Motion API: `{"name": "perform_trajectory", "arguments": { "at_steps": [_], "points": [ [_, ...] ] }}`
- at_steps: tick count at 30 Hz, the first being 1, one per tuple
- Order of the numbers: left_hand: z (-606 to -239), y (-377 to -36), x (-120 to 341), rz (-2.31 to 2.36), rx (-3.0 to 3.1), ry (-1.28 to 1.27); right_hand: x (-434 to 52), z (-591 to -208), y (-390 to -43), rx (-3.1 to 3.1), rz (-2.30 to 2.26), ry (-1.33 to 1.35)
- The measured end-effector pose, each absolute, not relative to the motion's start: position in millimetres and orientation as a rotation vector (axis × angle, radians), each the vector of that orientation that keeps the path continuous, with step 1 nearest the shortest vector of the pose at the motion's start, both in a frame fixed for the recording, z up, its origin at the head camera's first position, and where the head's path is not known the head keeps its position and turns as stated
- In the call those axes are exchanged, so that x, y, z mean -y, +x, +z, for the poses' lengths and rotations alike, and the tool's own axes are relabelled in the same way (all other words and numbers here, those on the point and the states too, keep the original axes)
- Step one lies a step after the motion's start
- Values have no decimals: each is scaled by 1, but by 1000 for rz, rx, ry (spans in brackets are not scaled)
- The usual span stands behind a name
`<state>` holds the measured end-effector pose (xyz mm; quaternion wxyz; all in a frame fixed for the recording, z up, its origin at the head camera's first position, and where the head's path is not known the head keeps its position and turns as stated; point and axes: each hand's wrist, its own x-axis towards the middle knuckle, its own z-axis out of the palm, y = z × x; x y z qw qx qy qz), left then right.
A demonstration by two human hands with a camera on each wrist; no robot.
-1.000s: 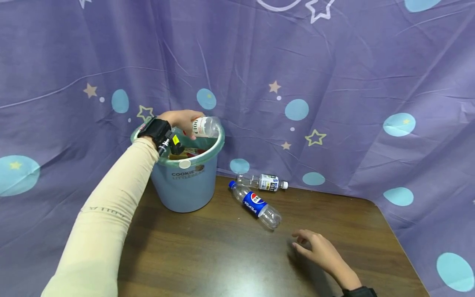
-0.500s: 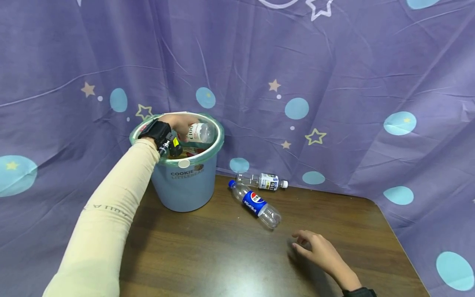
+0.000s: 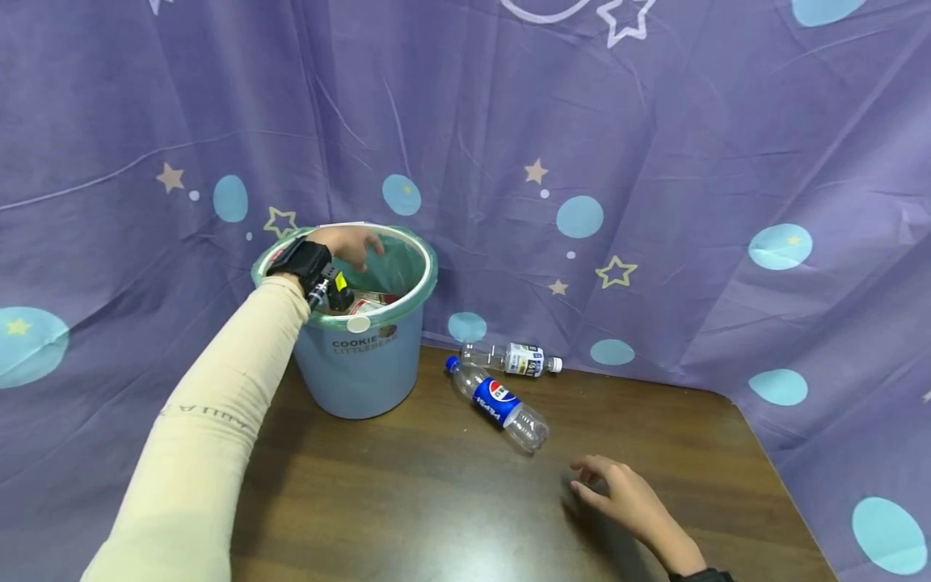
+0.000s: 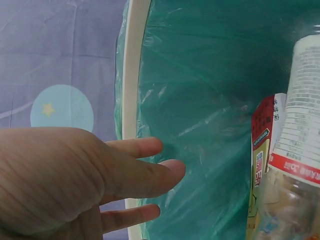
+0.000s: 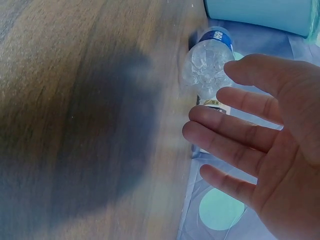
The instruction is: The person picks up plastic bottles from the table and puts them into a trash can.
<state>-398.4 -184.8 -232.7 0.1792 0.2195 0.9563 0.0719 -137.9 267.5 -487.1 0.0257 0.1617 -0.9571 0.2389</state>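
Observation:
Over the mouth of a blue bin [image 3: 358,376] lined with a green bag, my left hand [image 3: 351,245] is relaxed and holds nothing. Inside, the left wrist view shows a clear plastic bottle [image 4: 301,115] with a white and red label, lying by a red and yellow package [image 4: 261,160]. My right hand [image 3: 624,495] hovers near the table at the right, fingers apart and bare of any object. Nearest to it lies a Pepsi bottle [image 3: 498,402] with a blue cap. Behind that is a clear bottle [image 3: 525,360] with a white label and white cap.
The brown wooden table [image 3: 407,493] runs back to a purple curtain [image 3: 465,145] patterned with stars and blue ovals. At the bin's top is a white rim [image 3: 429,279] with the green liner [image 4: 200,100] folded over it.
My left hand has lowered the labelled bottle into the bin and let go of it; its fingers have loosened. The right hand and the two bottles on the table stay put.

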Motion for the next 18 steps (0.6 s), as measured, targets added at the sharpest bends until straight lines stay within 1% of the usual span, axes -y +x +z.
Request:
{"name": "perform_trajectory", "arguments": {
  "at_steps": [4,7,12,18],
  "points": [
    [-236,-397,184,241,-2735,671,-266,-491,-135,2936,761,518],
    [-238,-391,186,363,-2742,656,-263,-494,-133,2936,786,538],
    [-237,-373,193,531,-2815,653,-256,-492,-138,2958,770,575],
    [-227,-349,190,604,-2978,794,-249,-484,-152,2925,713,628]
  ]
}}
